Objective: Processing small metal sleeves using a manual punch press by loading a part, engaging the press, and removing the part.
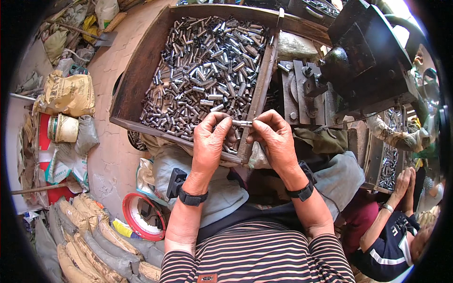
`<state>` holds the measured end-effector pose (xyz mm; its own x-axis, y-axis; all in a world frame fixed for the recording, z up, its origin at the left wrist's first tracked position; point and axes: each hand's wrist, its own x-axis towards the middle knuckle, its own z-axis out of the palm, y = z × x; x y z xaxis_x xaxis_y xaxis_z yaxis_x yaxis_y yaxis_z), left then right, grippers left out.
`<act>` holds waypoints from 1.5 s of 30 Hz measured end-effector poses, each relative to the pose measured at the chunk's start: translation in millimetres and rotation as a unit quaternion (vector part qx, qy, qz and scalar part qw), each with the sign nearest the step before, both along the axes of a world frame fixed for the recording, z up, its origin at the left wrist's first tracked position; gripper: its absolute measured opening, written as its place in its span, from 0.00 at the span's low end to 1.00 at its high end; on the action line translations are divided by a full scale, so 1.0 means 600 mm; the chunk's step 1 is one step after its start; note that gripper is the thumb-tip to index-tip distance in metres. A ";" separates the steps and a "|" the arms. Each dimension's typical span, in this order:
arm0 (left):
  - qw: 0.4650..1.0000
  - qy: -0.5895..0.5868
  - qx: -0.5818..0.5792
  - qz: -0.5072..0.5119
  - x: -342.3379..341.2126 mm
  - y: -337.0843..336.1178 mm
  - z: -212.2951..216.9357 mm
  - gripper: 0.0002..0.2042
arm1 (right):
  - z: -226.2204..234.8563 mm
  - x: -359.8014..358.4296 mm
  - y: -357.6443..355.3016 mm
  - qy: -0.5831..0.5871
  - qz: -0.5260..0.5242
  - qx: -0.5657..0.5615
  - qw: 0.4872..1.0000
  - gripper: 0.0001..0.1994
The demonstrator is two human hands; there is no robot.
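Between my two hands is a short metal tube (242,123), held level over the near right corner of the wooden tray. My left hand (212,134) pinches its left end between thumb and fingertips. The other end sits in the pinch of my right hand (273,134). The wooden tray (134,106) lies just beyond my hands, filled with a heap of loose metal tubes (203,70) of the same kind. Some of the tubes are bright, others dull. My fingers cover the ends of the held piece.
A dark press-like machine (363,61) stands at the right with a metal fixture (302,89). Filled sacks (89,236) lie at the lower left, beside a red-rimmed round container (144,217). Another person (391,231) sits at the right near a second tray of metal parts (388,165).
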<state>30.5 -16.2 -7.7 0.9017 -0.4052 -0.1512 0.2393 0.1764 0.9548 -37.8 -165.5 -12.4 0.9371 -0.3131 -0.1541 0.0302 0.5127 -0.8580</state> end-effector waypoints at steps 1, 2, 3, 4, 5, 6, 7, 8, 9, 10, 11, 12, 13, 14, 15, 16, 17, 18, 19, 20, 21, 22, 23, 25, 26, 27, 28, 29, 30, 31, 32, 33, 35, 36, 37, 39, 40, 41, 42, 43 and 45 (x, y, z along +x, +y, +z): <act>1.000 0.000 0.000 -0.001 -0.002 -0.002 0.003 0.07 | -0.002 -0.001 0.001 -0.004 0.004 0.003 1.000 0.05; 0.999 -0.016 0.027 -0.008 -0.005 -0.006 0.007 0.07 | -0.003 -0.001 0.002 -0.007 0.009 0.005 1.000 0.05; 0.998 -0.033 0.054 -0.016 -0.008 -0.009 0.010 0.06 | -0.003 -0.002 0.002 -0.007 0.008 0.005 1.000 0.05; 0.996 -0.055 0.063 -0.016 -0.009 -0.010 0.009 0.05 | -0.003 -0.003 0.002 0.002 0.015 0.038 0.999 0.05; 0.996 -0.056 0.062 -0.016 -0.010 -0.009 0.008 0.05 | -0.002 -0.003 0.002 0.012 0.022 0.070 0.997 0.04; 1.000 -0.011 0.007 -0.024 -0.011 -0.007 0.006 0.05 | 0.001 -0.005 0.000 0.010 0.022 0.068 0.997 0.04; 0.998 0.032 -0.048 -0.032 -0.009 -0.007 0.007 0.05 | 0.005 -0.005 -0.007 0.002 0.057 0.051 0.997 0.05; 0.989 0.070 -0.111 -0.071 -0.007 -0.003 0.008 0.06 | 0.009 -0.003 -0.012 -0.007 0.091 0.033 0.995 0.05; 0.975 0.119 -0.158 -0.104 -0.005 -0.003 0.008 0.07 | 0.012 -0.001 -0.014 -0.011 0.091 0.029 0.995 0.05; 0.972 0.134 -0.158 -0.113 -0.004 -0.005 0.010 0.07 | 0.014 0.001 -0.015 0.000 0.088 0.019 0.996 0.06; 0.968 0.149 -0.158 -0.122 -0.002 -0.006 0.012 0.07 | 0.016 0.005 -0.017 0.012 0.085 0.009 0.996 0.06; 0.969 0.144 -0.161 -0.123 0.004 -0.008 0.007 0.07 | 0.015 0.010 -0.019 0.003 0.090 -0.036 0.995 0.07; 0.967 0.140 -0.189 -0.100 0.008 -0.008 -0.001 0.07 | 0.023 0.016 -0.023 0.001 0.091 -0.038 0.995 0.07; 0.964 0.136 -0.216 -0.076 0.012 -0.006 -0.008 0.08 | 0.036 0.026 -0.031 0.000 0.113 -0.096 0.989 0.07; 0.964 0.134 -0.217 -0.075 0.016 -0.002 -0.014 0.08 | 0.044 0.038 -0.040 0.000 0.135 -0.152 0.979 0.08; 0.962 0.154 -0.220 -0.048 0.022 -0.002 -0.015 0.08 | 0.039 0.055 -0.052 -0.016 0.072 -0.256 0.964 0.09; 0.959 0.174 -0.223 -0.021 0.027 -0.002 -0.016 0.09 | 0.034 0.078 -0.065 -0.017 -0.013 -0.371 0.928 0.09; 0.955 0.177 -0.237 -0.015 0.034 0.003 -0.025 0.10 | 0.032 0.094 -0.075 -0.001 -0.076 -0.455 0.887 0.09; 0.955 0.178 -0.237 -0.018 0.040 0.003 -0.022 0.10 | 0.017 0.113 -0.095 -0.015 -0.119 -0.562 0.818 0.09; 0.952 0.199 -0.235 -0.007 0.045 0.005 -0.017 0.09 | 0.013 0.132 -0.107 -0.008 -0.127 -0.605 0.786 0.09; 0.948 0.220 -0.232 0.004 0.051 0.007 -0.012 0.09 | 0.008 0.149 -0.117 -0.001 -0.134 -0.645 0.752 0.09; 0.952 0.208 -0.223 0.008 0.056 0.010 -0.011 0.09 | 0.002 0.164 -0.121 0.001 -0.134 -0.644 0.753 0.09; 0.953 0.208 -0.220 0.010 0.063 0.017 -0.013 0.09 | -0.003 0.180 -0.120 -0.004 -0.156 -0.688 0.709 0.10; 0.979 0.155 -0.133 0.012 0.080 0.023 -0.016 0.09 | -0.014 0.208 -0.122 -0.007 -0.178 -0.728 0.662 0.11; 0.988 0.131 -0.085 0.005 0.084 0.019 -0.005 0.07 | -0.020 0.219 -0.125 0.000 -0.175 -0.750 0.637 0.12; 0.988 0.133 -0.084 0.003 0.093 0.016 -0.007 0.07 | -0.027 0.227 -0.128 0.006 -0.173 -0.772 0.612 0.13; 0.996 0.086 -0.015 -0.030 0.103 0.016 -0.007 0.07 | -0.031 0.234 -0.125 0.018 -0.161 -0.774 0.612 0.13; 0.996 0.040 0.054 -0.064 0.110 0.014 -0.005 0.07 | -0.035 0.239 -0.124 0.019 -0.160 -0.773 0.613 0.13; 0.992 0.004 0.109 -0.059 0.109 0.010 -0.003 0.07 | -0.039 0.242 -0.124 0.031 -0.147 -0.785 0.601 0.13; 0.992 0.005 0.110 -0.059 0.112 0.007 -0.005 0.07 | -0.039 0.244 -0.123 0.043 -0.133 -0.796 0.589 0.13; 0.981 -0.053 0.173 -0.068 0.116 0.004 -0.006 0.07 | -0.039 0.245 -0.122 0.033 -0.135 -0.790 0.597 0.13; 0.962 -0.111 0.236 -0.078 0.120 0.000 -0.008 0.07 | -0.039 0.244 -0.122 0.034 -0.134 -0.789 0.598 0.13; 0.945 -0.179 0.264 -0.066 0.125 -0.011 -0.017 0.07 | -0.033 0.240 -0.119 0.036 -0.132 -0.781 0.609 0.12; 0.907 -0.279 0.309 -0.060 0.127 -0.016 -0.020 0.07 | -0.035 0.238 -0.118 0.037 -0.132 -0.781 0.610 0.12; 0.857 -0.375 0.349 -0.053 0.128 -0.022 -0.023 0.07 | -0.037 0.237 -0.117 0.000 -0.155 -0.762 0.629 0.12; 0.827 -0.408 0.383 -0.061 0.126 -0.038 -0.030 0.07 | -0.038 0.231 -0.121 -0.035 -0.178 -0.742 0.646 0.12; 0.787 -0.424 0.442 -0.071 0.121 -0.046 -0.027 0.07 | -0.030 0.224 -0.120 -0.054 -0.194 -0.695 0.690 0.12; 0.743 -0.439 0.499 -0.081 0.116 -0.055 -0.023 0.07 | -0.021 0.215 -0.119 -0.071 -0.209 -0.645 0.732 0.12; 0.730 -0.447 0.508 -0.095 0.114 -0.061 -0.018 0.07 | -0.014 0.208 -0.114 -0.090 -0.232 -0.618 0.746 0.10; 0.730 -0.447 0.509 -0.094 0.114 -0.066 -0.018 0.07 | -0.004 0.199 -0.107 -0.091 -0.231 -0.616 0.747 0.10; 0.677 -0.486 0.543 -0.105 0.117 -0.075 -0.022 0.05 | 0.010 0.178 -0.094 -0.085 -0.173 -0.338 0.921 0.06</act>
<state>100.6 -61.2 -21.0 0.7291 -0.6654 0.1599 -0.6835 -0.6963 0.2191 69.0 -221.7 -6.4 0.7564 -0.5676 0.3251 0.2544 -0.2025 -0.9456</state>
